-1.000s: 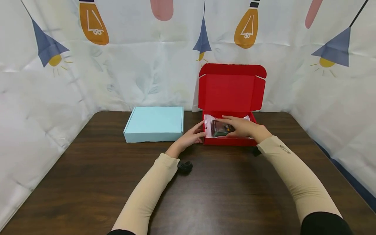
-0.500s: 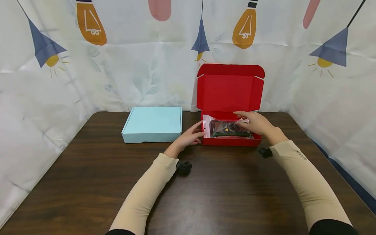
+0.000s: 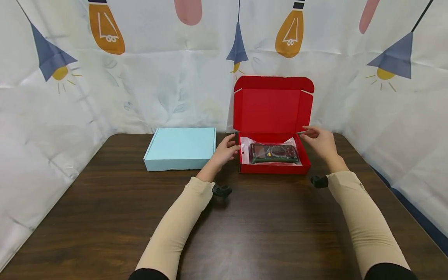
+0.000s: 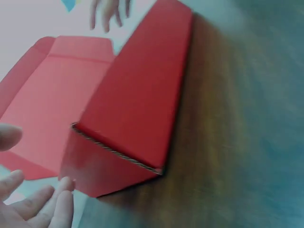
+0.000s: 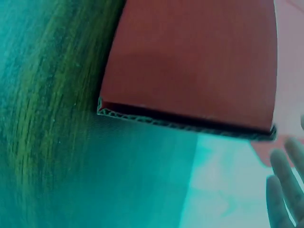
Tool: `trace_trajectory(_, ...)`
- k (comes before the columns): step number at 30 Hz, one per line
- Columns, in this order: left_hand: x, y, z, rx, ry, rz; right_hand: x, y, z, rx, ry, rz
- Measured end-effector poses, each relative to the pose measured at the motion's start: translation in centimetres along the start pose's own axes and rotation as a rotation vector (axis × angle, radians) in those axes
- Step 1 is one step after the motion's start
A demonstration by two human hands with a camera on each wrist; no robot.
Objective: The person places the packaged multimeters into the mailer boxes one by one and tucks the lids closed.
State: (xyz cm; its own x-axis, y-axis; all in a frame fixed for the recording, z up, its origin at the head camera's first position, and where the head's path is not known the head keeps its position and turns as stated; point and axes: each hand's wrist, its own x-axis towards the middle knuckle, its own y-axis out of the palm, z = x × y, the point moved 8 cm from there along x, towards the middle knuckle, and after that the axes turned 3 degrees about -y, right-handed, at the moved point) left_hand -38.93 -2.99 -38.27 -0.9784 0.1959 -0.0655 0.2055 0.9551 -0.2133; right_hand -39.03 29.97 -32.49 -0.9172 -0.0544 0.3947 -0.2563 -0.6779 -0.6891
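Observation:
A red cardboard box (image 3: 274, 169) stands at the back of the table, its lid (image 3: 273, 111) raised against the curtain. Inside lies a dark multimeter (image 3: 274, 153) in a clear plastic bag (image 3: 245, 151). My left hand (image 3: 224, 153) is at the box's left side, fingers loosely spread and holding nothing. At the right back corner, near the lid's lower edge, is my right hand (image 3: 320, 144), fingers slightly bent and nothing in them. In the left wrist view the left fingers (image 4: 35, 204) show beside the box's end wall; the right wrist view has the right fingers (image 5: 285, 185) near the box corner.
A closed light blue box (image 3: 180, 149) sits just left of the red one, close to my left hand. The brown wooden table (image 3: 259, 225) extends in front. Behind hangs a white curtain (image 3: 147, 89) printed with lamps.
My right hand has moved off the multimeter, right and back to the box's right side, uncovering it. My left hand has shifted slightly back from the box's left front edge.

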Motion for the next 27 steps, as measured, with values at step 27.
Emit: trace_trajectory(27, 3.0, 0.0, -0.8, -0.192, -0.005, -0.083, 1.2, 1.6, -1.7, 0.29, 0.172, 0.078)
